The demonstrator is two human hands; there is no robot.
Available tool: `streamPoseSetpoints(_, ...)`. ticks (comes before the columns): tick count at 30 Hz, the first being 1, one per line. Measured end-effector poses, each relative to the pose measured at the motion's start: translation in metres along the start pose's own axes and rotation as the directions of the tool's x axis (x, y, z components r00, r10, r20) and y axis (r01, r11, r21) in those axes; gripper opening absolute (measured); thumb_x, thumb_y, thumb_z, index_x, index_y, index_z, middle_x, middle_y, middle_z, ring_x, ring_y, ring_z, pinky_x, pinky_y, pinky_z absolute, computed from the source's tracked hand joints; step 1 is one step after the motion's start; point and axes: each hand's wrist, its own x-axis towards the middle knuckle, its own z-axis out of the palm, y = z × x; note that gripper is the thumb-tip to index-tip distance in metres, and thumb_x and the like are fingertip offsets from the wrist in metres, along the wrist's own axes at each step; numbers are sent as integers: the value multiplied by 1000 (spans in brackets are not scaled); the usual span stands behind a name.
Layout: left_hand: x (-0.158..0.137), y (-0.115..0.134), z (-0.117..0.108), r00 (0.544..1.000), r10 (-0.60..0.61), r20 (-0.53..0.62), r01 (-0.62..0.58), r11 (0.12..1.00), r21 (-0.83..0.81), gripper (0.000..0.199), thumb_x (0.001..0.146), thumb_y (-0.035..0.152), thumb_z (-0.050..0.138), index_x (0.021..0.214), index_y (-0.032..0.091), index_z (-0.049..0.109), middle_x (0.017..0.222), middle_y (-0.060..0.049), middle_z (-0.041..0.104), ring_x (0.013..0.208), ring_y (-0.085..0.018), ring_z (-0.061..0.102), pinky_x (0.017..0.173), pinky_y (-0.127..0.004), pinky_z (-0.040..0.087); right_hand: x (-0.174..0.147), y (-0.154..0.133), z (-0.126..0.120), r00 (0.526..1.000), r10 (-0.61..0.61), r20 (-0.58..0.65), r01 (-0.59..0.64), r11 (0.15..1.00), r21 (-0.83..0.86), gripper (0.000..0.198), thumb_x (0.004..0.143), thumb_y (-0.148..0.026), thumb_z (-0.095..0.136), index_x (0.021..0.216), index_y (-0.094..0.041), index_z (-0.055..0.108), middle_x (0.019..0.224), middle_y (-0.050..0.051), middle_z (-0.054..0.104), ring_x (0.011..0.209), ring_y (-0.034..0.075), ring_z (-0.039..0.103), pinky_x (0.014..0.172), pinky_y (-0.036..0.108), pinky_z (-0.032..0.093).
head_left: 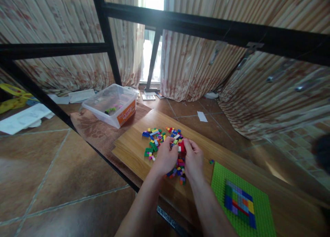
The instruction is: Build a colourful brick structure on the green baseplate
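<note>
My right hand (194, 158) is closed, with its thumb and fingers pinching a red toy brick (183, 146). Just left of it, a small white toy brick (179, 149) shows at the thumb tip of my left hand (167, 156), whose fingers are also closed. Whether the red and white bricks are joined I cannot tell. Both hands are above a pile of loose toy bricks (154, 140) in many colours, and they hide part of it. To the right lies a green baseplate (260, 199) bearing a flat multicoloured block of bricks (239, 203).
The wooden board (129, 147) under the bricks lies on a brown cloth (103, 140). Beyond its left end stands a clear plastic box (103, 115) with a few bricks inside. A black metal frame (185, 19) crosses above. Papers (25, 118) lie on the tiled floor.
</note>
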Motion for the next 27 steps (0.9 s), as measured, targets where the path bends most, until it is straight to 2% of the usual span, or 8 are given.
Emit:
streamPoseSetpoints(3, 2, -4, -2, 1000, -10, -11, 10, 1000, 18, 12, 78, 18, 56, 88, 20, 61, 67, 2, 59, 61, -13, 54, 60, -23, 43, 3, 5, -11, 1000, -29, -6, 28, 987, -161, 44, 81, -54, 54, 95, -16, 70, 82, 6, 72, 62, 17, 61, 58, 29, 47)
streamPoseSetpoints(8, 4, -7, -5, 1000, -22, -19, 22, 1000, 19, 16, 77, 18, 57, 93, 20, 61, 67, 2, 59, 59, -13, 54, 59, -23, 43, 6, 0, -28, 978, -136, 159, 197, 857, -477, 33, 82, -46, 56, 97, -22, 73, 97, 7, 74, 86, 23, 66, 78, 36, 47)
streamPoseSetpoints(12, 4, -5, -5, 999, -53, 1, 53, 999, -7, 14, 77, 18, 57, 91, 19, 61, 65, 2, 58, 56, -12, 53, 56, -22, 41, 3, -12, -30, 962, -134, 237, 254, 757, -603, 36, 87, -48, 49, 84, -24, 74, 79, 3, 73, 72, 21, 63, 66, 31, 43)
streamPoseSetpoints(15, 3, -2, -4, 996, -81, 35, 82, 996, -27, 10, 78, 19, 57, 88, 19, 59, 64, 3, 57, 55, -11, 51, 53, -21, 39, 1, -16, -26, 969, -103, 226, 215, 802, -557, 44, 88, -53, 45, 77, -20, 72, 59, 0, 63, 56, 17, 54, 53, 27, 35)
streamPoseSetpoints(18, 2, 1, -3, 996, -73, 55, 75, 996, -42, 4, 78, 21, 56, 82, 19, 56, 61, 5, 53, 53, -10, 49, 51, -20, 37, 0, -14, -20, 973, -20, 231, 104, 927, -362, 44, 83, -57, 52, 85, -17, 71, 63, 0, 63, 58, 16, 53, 52, 25, 36)
streamPoseSetpoints(20, 1, 1, -2, 997, -49, 54, 53, 997, -62, 3, 77, 21, 57, 80, 19, 56, 59, 5, 51, 53, -10, 46, 50, -20, 35, 0, -11, -16, 974, 28, 224, 31, 966, -256, 45, 80, -57, 55, 88, -16, 71, 65, 1, 65, 58, 16, 54, 51, 25, 37)
streamPoseSetpoints(23, 1, 1, 1, 998, -38, 52, 42, 996, -75, 3, 75, 21, 58, 76, 18, 58, 56, 6, 49, 52, -10, 44, 50, -20, 34, -2, -4, -14, 983, 27, 182, 15, 974, -227, 45, 82, -57, 53, 86, -16, 71, 64, 0, 65, 56, 16, 53, 51, 25, 37)
streamPoseSetpoints(27, 2, -1, 3, 997, -47, 58, 50, 998, -49, 5, 74, 21, 57, 74, 17, 61, 54, 6, 48, 51, -10, 42, 49, -20, 33, -4, 1, -13, 988, -90, 127, 131, 923, -362, 41, 86, -52, 47, 78, -18, 68, 66, 2, 65, 62, 17, 54, 57, 27, 38)
